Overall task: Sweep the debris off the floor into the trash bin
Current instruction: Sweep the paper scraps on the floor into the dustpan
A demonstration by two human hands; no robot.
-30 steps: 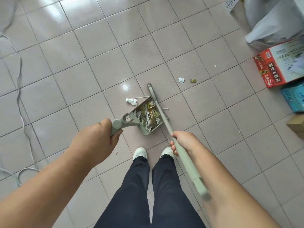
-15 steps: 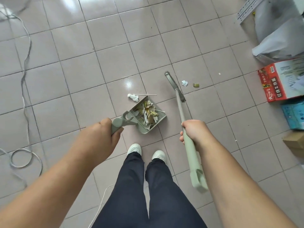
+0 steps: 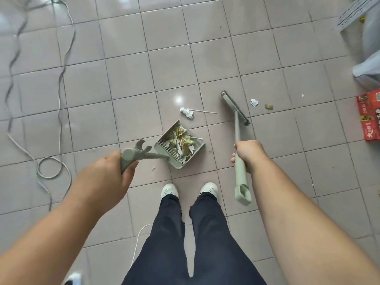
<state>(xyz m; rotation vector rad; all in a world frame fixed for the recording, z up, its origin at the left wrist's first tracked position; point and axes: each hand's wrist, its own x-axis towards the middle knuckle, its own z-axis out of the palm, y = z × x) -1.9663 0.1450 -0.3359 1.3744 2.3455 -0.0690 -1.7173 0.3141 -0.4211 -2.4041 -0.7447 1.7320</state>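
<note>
**Sweeping paused over a half-cleared tile floor**

Standing on the grey tiled floor [image 3: 131,83], the person looked down past dark trousers [image 3: 191,239] and white shoes [image 3: 169,190]. A red printed box [image 3: 370,115] lay at the right edge, and pale plastic sheeting [image 3: 368,66] showed above it. Grey cables [image 3: 61,64] trailed across the tiles on the left and ended in a loop.

The left hand [image 3: 107,177] was the grip on the dustpan: its fingers were curled tight around the end of the green dustpan handle [image 3: 141,156]. The dustpan [image 3: 178,148] sat on the floor just ahead of the shoes, its tray filled with debris [image 3: 182,141] of leaves, sticks and paper.

The right hand [image 3: 249,155] was clamped around the shaft of the green broom [image 3: 238,140]. The broom head [image 3: 235,108] rested on the tiles to the right of the dustpan and apart from it.

More litter lay loose on the floor. A crumpled white scrap [image 3: 187,113] and a thin stick [image 3: 202,111] lay just beyond the dustpan mouth. A small paper piece [image 3: 254,102] and an olive-coloured bit [image 3: 269,106] lay near the broom head on its right. Tiny white flecks [image 3: 302,95] sat further out. No trash bin could be made out for certain.
</note>
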